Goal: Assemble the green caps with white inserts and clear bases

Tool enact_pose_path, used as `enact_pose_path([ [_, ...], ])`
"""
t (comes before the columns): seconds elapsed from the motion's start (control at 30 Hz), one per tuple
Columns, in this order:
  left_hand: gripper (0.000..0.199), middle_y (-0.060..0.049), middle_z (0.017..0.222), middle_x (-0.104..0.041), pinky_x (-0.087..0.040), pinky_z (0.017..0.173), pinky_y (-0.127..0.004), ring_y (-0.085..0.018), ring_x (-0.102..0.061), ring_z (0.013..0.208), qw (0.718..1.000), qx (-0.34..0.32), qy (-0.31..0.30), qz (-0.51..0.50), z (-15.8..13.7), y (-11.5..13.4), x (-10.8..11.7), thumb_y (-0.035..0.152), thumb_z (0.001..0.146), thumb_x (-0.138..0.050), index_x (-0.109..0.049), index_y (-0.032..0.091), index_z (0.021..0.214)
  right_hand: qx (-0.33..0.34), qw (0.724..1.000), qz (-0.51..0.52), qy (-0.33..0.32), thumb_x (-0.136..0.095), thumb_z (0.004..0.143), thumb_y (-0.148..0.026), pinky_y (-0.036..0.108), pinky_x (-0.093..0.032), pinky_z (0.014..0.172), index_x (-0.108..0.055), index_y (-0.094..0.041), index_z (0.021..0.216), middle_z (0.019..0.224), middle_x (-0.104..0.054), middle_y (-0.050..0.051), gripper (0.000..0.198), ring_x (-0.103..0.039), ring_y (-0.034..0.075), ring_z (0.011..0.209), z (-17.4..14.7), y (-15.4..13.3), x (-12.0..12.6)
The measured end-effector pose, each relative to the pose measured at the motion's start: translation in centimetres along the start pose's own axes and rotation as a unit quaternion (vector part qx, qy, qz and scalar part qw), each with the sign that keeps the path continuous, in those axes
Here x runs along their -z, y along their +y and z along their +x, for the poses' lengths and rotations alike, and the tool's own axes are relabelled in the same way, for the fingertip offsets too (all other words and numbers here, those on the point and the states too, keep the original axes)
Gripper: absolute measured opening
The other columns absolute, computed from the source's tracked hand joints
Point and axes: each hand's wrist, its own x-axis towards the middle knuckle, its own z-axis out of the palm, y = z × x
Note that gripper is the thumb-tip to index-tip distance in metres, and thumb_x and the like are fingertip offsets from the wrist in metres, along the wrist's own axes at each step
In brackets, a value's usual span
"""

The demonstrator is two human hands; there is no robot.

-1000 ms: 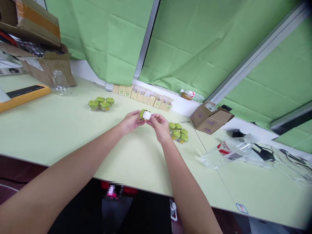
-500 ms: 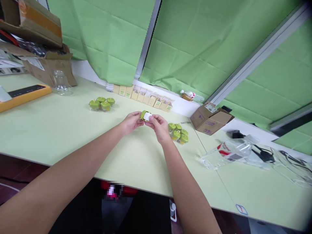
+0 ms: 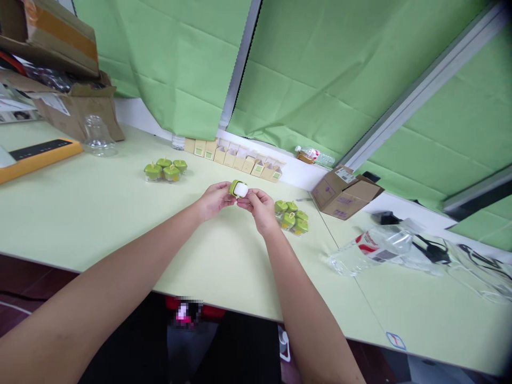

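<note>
Over the middle of the table, my left hand (image 3: 216, 201) is closed on the left side of a small green lid (image 3: 233, 188). A white, rounded insert (image 3: 240, 189) shows in the lid's face, which is turned to the right. My right hand (image 3: 259, 207) pinches at the lower right edge of the same piece, thumb and fingers close together. Right of that hand stands a cluster of small clear containers with green lids (image 3: 291, 217), some with pale loops on top. A second such cluster (image 3: 166, 169) stands farther left.
Small open cardboard boxes (image 3: 240, 160) line the back wall. A clear jar (image 3: 98, 138) and an orange-edged device (image 3: 44, 159) stand left. On the right are a brown carton (image 3: 344, 193), a large plastic bottle (image 3: 372, 248) lying down, and black cables (image 3: 436, 250).
My right thumb has slid off the white insert to its lower right edge, so more of the white face shows. The hands have otherwise stayed nearly in place.
</note>
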Motion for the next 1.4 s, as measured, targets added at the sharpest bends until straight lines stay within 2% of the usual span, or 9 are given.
enact_pose_path([
  [0.1,0.030,-0.003,0.081,-0.066,-0.048,0.071,-0.028,-0.011,-0.059,0.066,0.999,-0.012,0.019,0.027,0.14,-0.07,0.08,0.038,0.069,-0.083,-0.069,0.015,0.083,-0.010,1.000,0.019,-0.018,-0.077,0.074,-0.050,0.034,-0.064,0.076,-0.066,-0.019,0.084,0.081,-0.072,0.002,0.034,-0.073,0.016,0.071,-0.10,-0.07,-0.05],
  [0.23,0.029,-0.003,0.080,-0.066,-0.048,0.071,-0.028,-0.011,-0.060,0.066,0.999,-0.012,0.023,0.028,0.34,-0.18,0.38,0.038,0.069,-0.082,-0.069,0.016,0.083,-0.010,0.999,0.006,-0.032,-0.082,0.068,-0.049,0.032,-0.064,0.074,-0.066,-0.019,0.086,0.086,-0.072,0.002,0.038,-0.072,0.015,0.071,-0.30,-0.17,-0.18],
  [0.4,0.032,-0.004,0.087,-0.068,-0.049,0.071,-0.028,-0.011,-0.061,0.067,1.000,0.012,-0.009,-0.008,0.32,0.00,0.61,0.035,0.068,-0.083,-0.069,0.016,0.089,-0.011,0.999,-0.004,-0.047,-0.083,0.067,-0.048,0.031,-0.063,0.076,-0.067,-0.019,0.089,0.085,-0.073,0.002,0.040,-0.072,0.014,0.073,-0.34,-0.24,0.04],
  [0.57,0.035,-0.005,0.092,-0.069,-0.050,0.070,-0.028,-0.012,-0.061,0.070,0.998,0.024,-0.046,-0.029,0.24,0.07,0.57,0.033,0.067,-0.084,-0.070,0.016,0.094,-0.001,0.999,-0.007,-0.038,-0.081,0.069,-0.045,0.029,-0.062,0.070,-0.067,-0.019,0.084,0.079,-0.071,0.000,0.034,-0.071,0.014,0.069,-0.34,-0.39,0.26],
  [0.73,0.028,-0.005,0.085,-0.067,-0.048,0.069,-0.027,-0.011,-0.060,0.066,1.000,0.006,-0.008,0.000,0.34,-0.12,0.44,0.033,0.070,-0.081,-0.069,0.015,0.088,-0.014,0.999,-0.035,-0.009,-0.077,0.071,-0.041,0.030,-0.061,0.067,-0.066,-0.020,0.083,0.077,-0.071,0.000,0.027,-0.072,0.016,0.068,-0.22,-0.36,0.26],
  [0.87,0.027,-0.004,0.080,-0.066,-0.047,0.069,-0.028,-0.011,-0.059,0.064,0.999,-0.013,0.020,0.038,0.41,-0.20,0.42,0.035,0.071,-0.081,-0.070,0.015,0.084,-0.024,0.998,-0.033,-0.044,-0.073,0.075,-0.049,0.032,-0.061,0.065,-0.065,-0.020,0.088,0.084,-0.073,0.003,0.032,-0.073,0.018,0.071,-0.30,-0.44,0.39],
  [1.03,0.026,-0.004,0.079,-0.066,-0.046,0.069,-0.028,-0.011,-0.058,0.065,0.999,-0.008,0.007,0.044,0.44,-0.21,0.58,0.036,0.071,-0.080,-0.070,0.016,0.083,-0.015,0.997,-0.058,-0.051,-0.078,0.071,-0.051,0.029,-0.061,0.064,-0.067,-0.020,0.089,0.086,-0.074,0.004,0.037,-0.073,0.017,0.069,-0.42,-0.50,0.45],
  [1.27,0.033,-0.005,0.086,-0.067,-0.047,0.070,-0.028,-0.011,-0.060,0.067,0.999,0.018,-0.031,0.016,0.25,-0.26,0.52,0.039,0.068,-0.083,-0.069,0.016,0.088,-0.009,0.998,-0.058,-0.022,-0.075,0.074,-0.045,0.028,-0.059,0.063,-0.067,-0.019,0.081,0.077,-0.074,0.003,0.028,-0.072,0.016,0.064,-0.22,-0.24,0.56],
  [1.4,0.030,-0.004,0.082,-0.066,-0.047,0.069,-0.028,-0.011,-0.059,0.066,0.999,0.000,-0.004,0.034,0.39,-0.46,0.53,0.037,0.068,-0.082,-0.069,0.016,0.084,-0.017,0.997,-0.066,-0.019,-0.071,0.076,-0.040,0.027,-0.059,0.062,-0.067,-0.018,0.082,0.078,-0.075,0.004,0.023,-0.072,0.016,0.063,-0.09,-0.09,0.61],
])
